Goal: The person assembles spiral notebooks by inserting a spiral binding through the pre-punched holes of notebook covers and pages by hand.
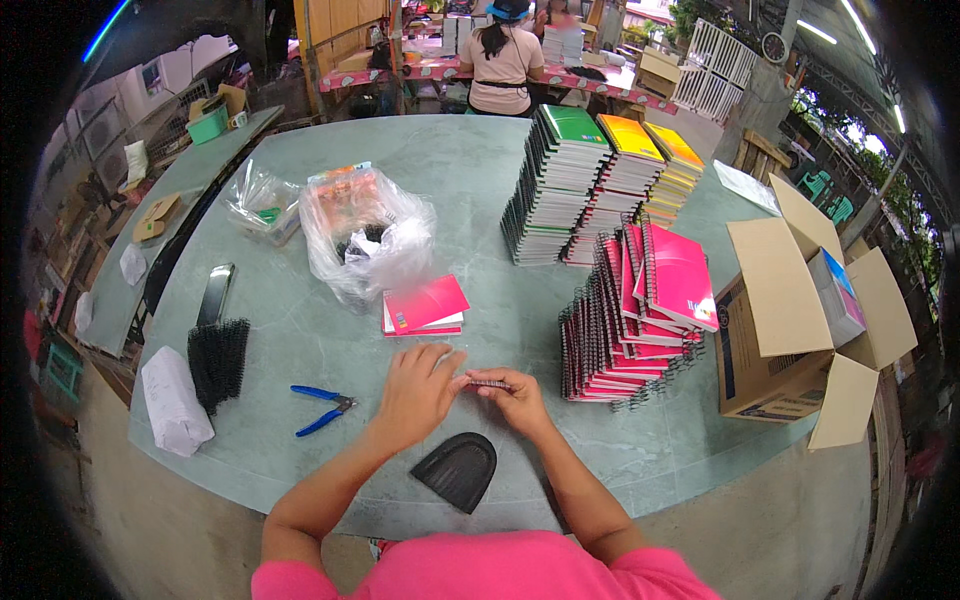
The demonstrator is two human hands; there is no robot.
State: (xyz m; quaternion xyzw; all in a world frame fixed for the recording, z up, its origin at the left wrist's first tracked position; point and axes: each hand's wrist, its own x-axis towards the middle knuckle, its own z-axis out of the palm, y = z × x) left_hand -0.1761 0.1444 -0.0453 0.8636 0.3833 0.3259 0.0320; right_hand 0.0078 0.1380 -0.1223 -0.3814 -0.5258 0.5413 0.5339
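My right hand [514,399] pinches a short dark spiral binding coil [488,383] between thumb and fingers. Beside it, my left hand [418,388] has its fingers stretched out, and its thumb tip is at the coil's left end. Just beyond both hands lies a small pile of pink-covered booklets [428,304] with white pages. Blue-handled pliers [324,409] rest open to the left of my left hand. A black, round-ended flat piece [458,471] lies between my forearms.
Spiral notebooks stand right in pink [676,275], green [575,125] and yellow [632,138] stacks. An open carton [775,365] is far right. At left are black coils [219,362], a phone [215,294], a white bundle [176,401] and a plastic bag [370,260]. A person [503,65] sits beyond.
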